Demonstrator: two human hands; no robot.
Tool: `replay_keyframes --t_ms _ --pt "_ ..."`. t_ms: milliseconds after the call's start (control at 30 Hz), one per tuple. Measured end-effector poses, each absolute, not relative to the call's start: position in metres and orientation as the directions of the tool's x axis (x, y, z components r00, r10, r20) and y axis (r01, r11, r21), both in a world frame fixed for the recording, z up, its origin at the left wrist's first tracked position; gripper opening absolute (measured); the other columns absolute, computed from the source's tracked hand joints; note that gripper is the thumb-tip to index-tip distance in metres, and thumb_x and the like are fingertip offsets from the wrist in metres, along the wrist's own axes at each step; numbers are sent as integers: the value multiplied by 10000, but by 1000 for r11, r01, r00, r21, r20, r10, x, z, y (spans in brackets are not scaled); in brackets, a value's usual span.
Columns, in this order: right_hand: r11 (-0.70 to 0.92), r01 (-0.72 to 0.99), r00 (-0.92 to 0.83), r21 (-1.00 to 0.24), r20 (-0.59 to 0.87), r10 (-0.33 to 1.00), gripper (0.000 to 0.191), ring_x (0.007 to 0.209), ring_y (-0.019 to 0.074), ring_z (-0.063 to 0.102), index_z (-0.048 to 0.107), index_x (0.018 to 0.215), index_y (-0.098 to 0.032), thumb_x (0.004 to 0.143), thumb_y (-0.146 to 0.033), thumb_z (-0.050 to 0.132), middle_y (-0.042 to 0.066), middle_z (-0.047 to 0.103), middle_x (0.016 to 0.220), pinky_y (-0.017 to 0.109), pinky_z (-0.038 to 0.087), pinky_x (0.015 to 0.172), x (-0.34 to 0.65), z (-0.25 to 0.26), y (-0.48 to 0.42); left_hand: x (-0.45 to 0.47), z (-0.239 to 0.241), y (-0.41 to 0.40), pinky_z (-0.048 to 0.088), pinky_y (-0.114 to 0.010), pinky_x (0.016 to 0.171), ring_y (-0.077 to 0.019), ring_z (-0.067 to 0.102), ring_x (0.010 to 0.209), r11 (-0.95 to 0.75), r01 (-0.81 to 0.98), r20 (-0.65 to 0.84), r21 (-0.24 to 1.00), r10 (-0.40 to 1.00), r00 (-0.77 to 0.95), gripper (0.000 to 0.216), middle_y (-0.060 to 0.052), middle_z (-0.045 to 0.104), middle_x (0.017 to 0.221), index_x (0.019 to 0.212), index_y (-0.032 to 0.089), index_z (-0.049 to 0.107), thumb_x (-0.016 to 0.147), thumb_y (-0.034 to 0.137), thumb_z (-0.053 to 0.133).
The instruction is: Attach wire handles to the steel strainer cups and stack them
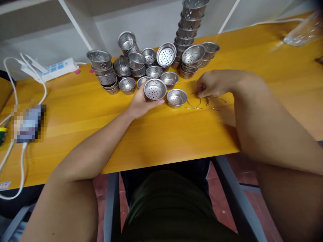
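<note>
My left hand (140,102) grips a small perforated metal strainer cup (154,89) tilted toward me, just above the yellow tabletop (161,134). Right beside it another strainer cup (176,97) sits upright on the table. My right hand (211,86) is closed in a pinch on a thin wire handle (194,93), with more wire handles (214,102) lying loose under and beside it. Behind both hands lies a heap of several loose strainer cups (141,64).
A tall stack of strainer cups (189,23) rises at the back, shorter stacks (104,72) stand at the left. A white power strip (54,69) with cables lies far left. A clear plastic bag (302,32) sits far right. Grey table legs (227,188) flank my lap.
</note>
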State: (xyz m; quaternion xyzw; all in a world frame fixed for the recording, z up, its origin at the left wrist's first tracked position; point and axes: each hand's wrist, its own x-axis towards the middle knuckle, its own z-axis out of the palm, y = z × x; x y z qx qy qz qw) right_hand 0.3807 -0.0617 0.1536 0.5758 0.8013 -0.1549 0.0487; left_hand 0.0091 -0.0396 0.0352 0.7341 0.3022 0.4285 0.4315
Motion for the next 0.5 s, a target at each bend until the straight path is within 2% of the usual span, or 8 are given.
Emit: replay_keyframes --t_ms 100,200,267,367,500 --pt "298 945 -325 -132 -300 897 227 739 190 608 729 909 -228 1111 -164 812 75 804 850 422 456 764 372 169 -65 10 35 -40 573 -730 1489 -470 758 1648 -448 78 369 891 813 450 1366 -205 787 1671 1753 281 612 726 1008 1145" --pt "327 931 -354 -159 -181 918 275 728 191 561 644 872 -257 1091 -185 794 37 715 776 422 446 767 381 167 -59 10 35 -40 569 -735 1499 -479 738 1693 -452 76 367 889 802 472 1379 -207 781 1686 1786 284 600 752 1036 1116" --pt "335 902 -377 -271 -119 919 245 737 182 571 647 888 -253 1068 -178 796 12 704 772 401 460 772 390 159 -52 11 36 -40 571 -762 1498 -486 738 1697 -443 63 363 894 800 479 1379 -207 794 1670 1785 277 612 749 1030 1124" --pt "283 798 -360 -533 -44 932 189 775 166 625 692 999 -242 1083 -180 849 4 746 845 375 513 786 398 150 -48 11 39 -44 605 -792 1470 -478 791 1621 -412 32 351 911 813 465 1323 -207 824 1634 1726 262 665 732 978 1165" --pt "188 641 -379 -744 -94 920 109 749 165 677 793 1246 -215 1151 -182 835 42 821 895 386 538 753 391 162 -60 12 43 -50 658 -778 1424 -448 857 1521 -361 2 317 932 820 476 1197 -203 855 1597 1638 247 716 766 928 1172"
